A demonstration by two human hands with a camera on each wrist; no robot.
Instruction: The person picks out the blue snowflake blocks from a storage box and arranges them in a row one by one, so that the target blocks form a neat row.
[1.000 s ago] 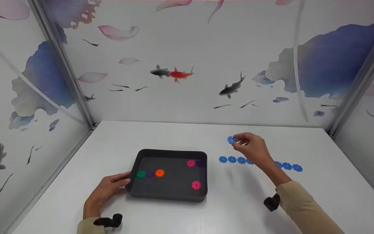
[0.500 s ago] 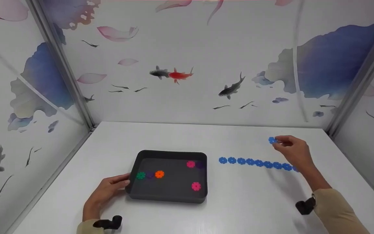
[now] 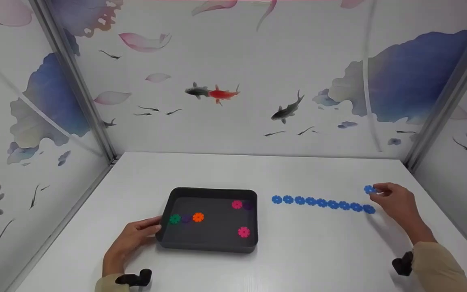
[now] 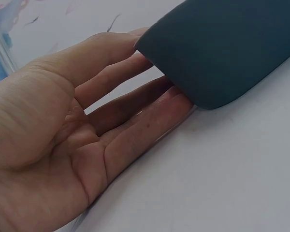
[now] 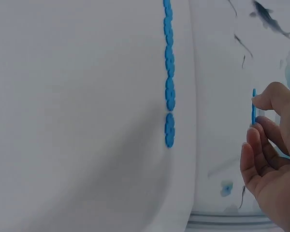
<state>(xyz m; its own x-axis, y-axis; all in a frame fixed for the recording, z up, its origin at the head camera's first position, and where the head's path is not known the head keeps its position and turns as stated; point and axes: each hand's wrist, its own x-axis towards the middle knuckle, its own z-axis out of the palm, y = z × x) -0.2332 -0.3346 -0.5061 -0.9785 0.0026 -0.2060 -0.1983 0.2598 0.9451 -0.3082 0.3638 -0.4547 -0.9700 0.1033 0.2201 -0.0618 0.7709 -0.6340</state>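
My left hand (image 3: 134, 237) rests against the left wall of a dark grey tray (image 3: 207, 248), with fingers and thumb nearly straight. In the left wrist view, the fingertips meet the tray's outer corner (image 4: 222, 58) and are partly hidden by it. My right hand (image 3: 397, 205) pinches a small blue flower-shaped disc (image 3: 369, 189) between thumb and fingers, held above the table. From the right wrist this held disc (image 5: 253, 107) appears edge-on. Just below it in the head view lies the right end of a row of blue flower-shaped discs (image 3: 322, 202).
Inside the tray lie a green disc (image 3: 174, 219), an orange disc (image 3: 198, 217), two pink discs (image 3: 243, 232) and two purple discs that barely show against the dark floor. The white table (image 3: 306, 259) meets printed wall panels (image 3: 233, 121) at its back and sides.
My right hand has carried the blue disc rightward from above the row's left part, then lower toward its right end. The left hand and tray stay in place.
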